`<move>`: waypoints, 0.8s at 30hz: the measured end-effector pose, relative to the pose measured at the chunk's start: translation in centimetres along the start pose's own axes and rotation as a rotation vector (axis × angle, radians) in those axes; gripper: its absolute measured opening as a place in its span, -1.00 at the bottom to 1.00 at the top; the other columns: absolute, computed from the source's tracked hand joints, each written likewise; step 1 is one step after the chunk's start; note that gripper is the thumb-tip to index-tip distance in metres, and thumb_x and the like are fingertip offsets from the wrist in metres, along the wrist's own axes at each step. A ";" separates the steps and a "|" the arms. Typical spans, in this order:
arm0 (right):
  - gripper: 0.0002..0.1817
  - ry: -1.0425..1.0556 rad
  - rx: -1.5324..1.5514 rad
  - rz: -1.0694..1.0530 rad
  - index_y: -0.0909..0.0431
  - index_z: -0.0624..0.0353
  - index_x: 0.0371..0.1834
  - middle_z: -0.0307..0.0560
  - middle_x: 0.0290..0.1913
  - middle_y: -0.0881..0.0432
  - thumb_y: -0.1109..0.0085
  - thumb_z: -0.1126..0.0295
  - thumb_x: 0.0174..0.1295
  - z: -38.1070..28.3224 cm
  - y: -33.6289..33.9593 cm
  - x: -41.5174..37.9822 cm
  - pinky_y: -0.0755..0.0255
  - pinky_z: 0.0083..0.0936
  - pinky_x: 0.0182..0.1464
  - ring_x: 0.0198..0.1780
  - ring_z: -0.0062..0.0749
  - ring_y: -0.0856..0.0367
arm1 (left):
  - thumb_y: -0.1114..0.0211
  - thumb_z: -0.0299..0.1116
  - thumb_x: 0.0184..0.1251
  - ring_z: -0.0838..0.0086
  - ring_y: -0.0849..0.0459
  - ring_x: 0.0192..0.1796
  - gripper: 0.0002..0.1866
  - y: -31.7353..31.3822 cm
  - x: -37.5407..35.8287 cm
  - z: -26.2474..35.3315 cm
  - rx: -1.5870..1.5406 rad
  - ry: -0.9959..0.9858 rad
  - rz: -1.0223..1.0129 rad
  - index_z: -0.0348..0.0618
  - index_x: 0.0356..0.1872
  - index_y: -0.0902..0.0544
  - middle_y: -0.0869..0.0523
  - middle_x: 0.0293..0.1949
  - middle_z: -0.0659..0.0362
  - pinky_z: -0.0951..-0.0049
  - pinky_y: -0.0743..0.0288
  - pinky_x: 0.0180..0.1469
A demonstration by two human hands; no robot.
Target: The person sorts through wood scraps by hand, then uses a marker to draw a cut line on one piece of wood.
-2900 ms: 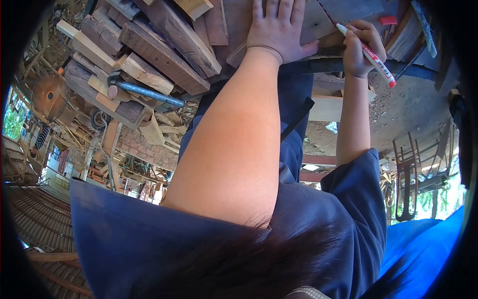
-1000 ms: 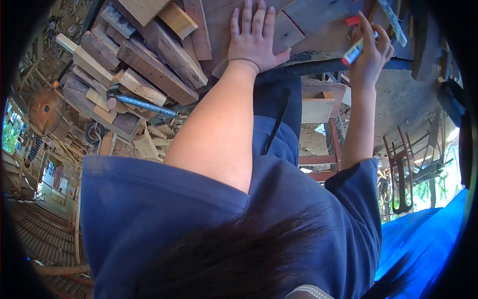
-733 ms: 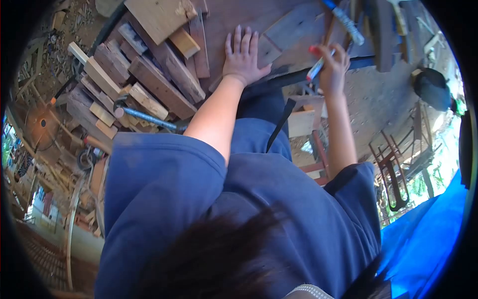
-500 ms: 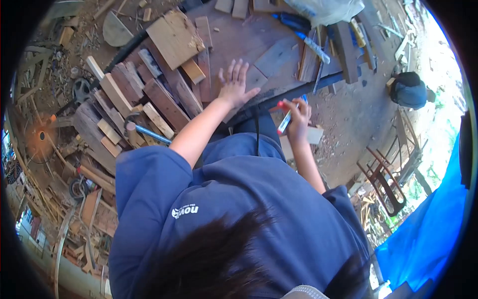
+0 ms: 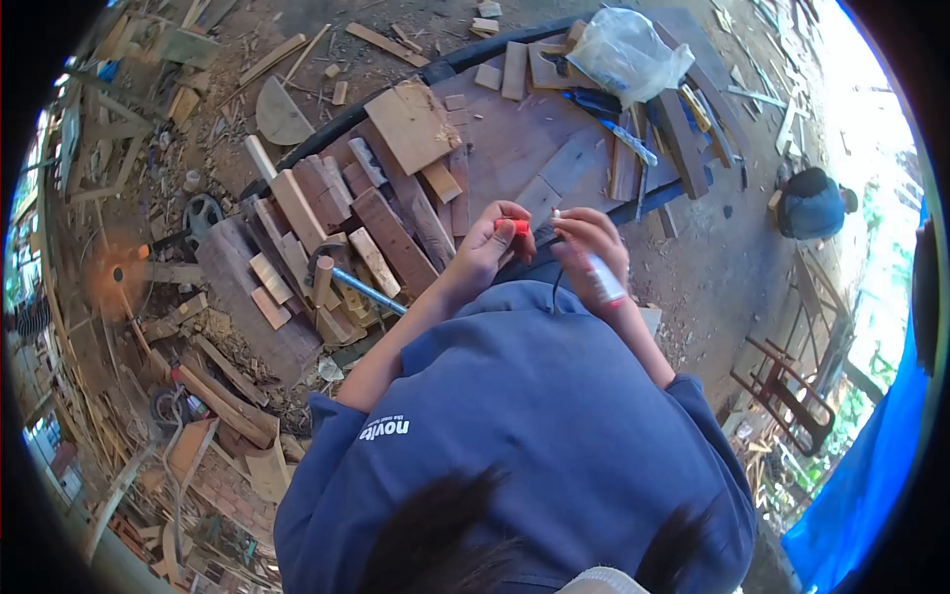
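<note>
Close in front of my body, my left hand [image 5: 485, 246] pinches a small red cap [image 5: 512, 227] between thumb and fingers. Just to its right, my right hand [image 5: 597, 249] is closed around a white marker [image 5: 606, 281] with red trim. The marker's bare tip points up and to the left, toward the cap, and a small gap separates the two. Beyond both hands lies a wooden work surface [image 5: 505, 139] with flat grey boards [image 5: 564, 168] on it. My fingers hide part of the marker's barrel.
Wood offcuts [image 5: 396, 233] and a hammer with a blue handle [image 5: 366, 290] lie on the left. A clear plastic bag [image 5: 628, 54] and a handsaw [image 5: 633, 144] are at the far right of the surface. Another person [image 5: 811, 203] crouches at right; a fan [image 5: 117, 275] stands left.
My left hand has lifted off the boards and come to the marker. The red cap is now off the marker and in my left hand. The view has shifted.
</note>
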State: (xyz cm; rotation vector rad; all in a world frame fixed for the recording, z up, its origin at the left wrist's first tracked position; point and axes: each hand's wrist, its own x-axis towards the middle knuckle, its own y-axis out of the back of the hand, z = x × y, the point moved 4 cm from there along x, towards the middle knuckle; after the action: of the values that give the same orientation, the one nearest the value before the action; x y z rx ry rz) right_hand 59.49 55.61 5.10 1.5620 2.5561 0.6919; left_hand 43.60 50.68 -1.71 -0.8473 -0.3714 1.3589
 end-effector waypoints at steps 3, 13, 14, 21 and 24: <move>-0.75 -0.127 0.378 0.017 -0.61 0.33 -0.03 0.01 0.06 -0.50 -0.16 0.52 0.24 -2.1 -0.2 0.6 -0.55 -0.43 0.04 -0.02 -0.28 -0.68 | 0.01 0.01 0.55 0.51 -0.48 -0.30 -0.59 -0.2 -1.8 2.3 -0.141 -0.034 0.036 -0.14 0.05 -0.30 -0.52 -0.37 0.16 0.57 -0.35 -0.16; -0.77 -0.125 0.446 -0.109 -0.56 0.38 -0.06 0.05 -0.12 -0.62 -0.14 0.46 0.29 -3.8 -1.2 0.6 -0.57 -0.46 -0.02 -0.10 -0.38 -0.67 | 0.07 0.03 0.57 0.64 -0.37 -0.35 -0.62 -2.8 -3.4 3.4 -0.188 0.037 0.076 -0.10 -0.01 -0.32 -0.43 -0.41 0.28 0.64 -0.28 -0.21; -0.77 -0.123 0.445 -0.100 -0.56 0.38 -0.06 0.05 -0.12 -0.62 -0.14 0.46 0.29 -4.0 -1.2 0.5 -0.57 -0.46 -0.02 -0.10 -0.38 -0.67 | 0.09 0.05 0.57 0.66 -0.38 -0.35 -0.61 -2.9 -3.4 3.2 -0.100 0.092 0.117 -0.10 0.00 -0.33 -0.44 -0.40 0.30 0.66 -0.28 -0.23; -0.83 -0.375 0.620 -0.070 -0.48 0.34 -0.18 -0.07 -0.23 -0.68 -0.28 0.53 0.27 -2.7 0.5 0.1 -0.60 -0.56 -0.12 -0.19 -0.47 -0.72 | 0.08 0.12 0.55 0.75 -0.31 -0.51 -0.53 -3.4 -1.9 2.0 0.412 0.076 -0.092 -0.12 -0.18 -0.47 -0.44 -0.47 0.40 0.71 -0.19 -0.43; -0.83 -0.295 0.564 -0.071 -0.50 0.33 -0.22 -0.09 -0.26 -0.66 -0.30 0.52 0.26 -2.7 1.6 0.1 -0.58 -0.56 -0.15 -0.22 -0.48 -0.71 | 0.04 0.07 0.56 0.75 -0.23 -0.60 -0.56 -4.6 -1.2 2.8 0.348 0.197 -0.123 -0.13 -0.23 -0.50 -0.36 -0.59 0.43 0.67 -0.11 -0.52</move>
State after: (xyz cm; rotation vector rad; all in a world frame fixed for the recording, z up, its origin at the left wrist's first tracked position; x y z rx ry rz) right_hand 60.03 55.37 8.14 1.5356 2.6815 -0.2846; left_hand 44.71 50.46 3.71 -0.6484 -0.0296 1.1706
